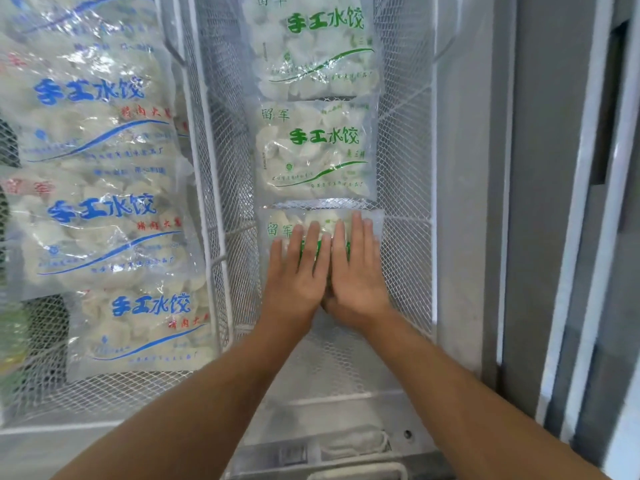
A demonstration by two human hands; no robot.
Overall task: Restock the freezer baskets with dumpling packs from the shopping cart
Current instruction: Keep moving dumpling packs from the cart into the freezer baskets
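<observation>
Scanning from the far left: blue-print dumpling packs (100,209) piled in the left basket (41,403), well off to the left of my left hand and taking no part in this move.
Divider: white wire wall (211,188) between the two baskets, just left of my left hand; I judge it the one thing to catch a pack edge on.
Left hand (298,271): flat, fingers straight and together, palm pressing on the near green pack (277,230), gripping nothing.
Right hand (356,268): same story, flat and spread, pressing the right half of that pack, thumb edges of both hands touching.
Task pack: right under both palms in the right basket (405,258), only its top and left strip showing; neither hand is nearer, they share it.
Long axis: seems to run left to right across my fingers, though the hands hide too much to be sure.
Ahead of my fingertips: middle green pack (318,150), then far green pack (311,46) beyond it, a row running away from me.
Right of my right hand: mesh wall, then the grey freezer frame (519,202).
Judgement: pack looks seated; lifting both hands straight up comes next.
Cart: not in view.
</observation>
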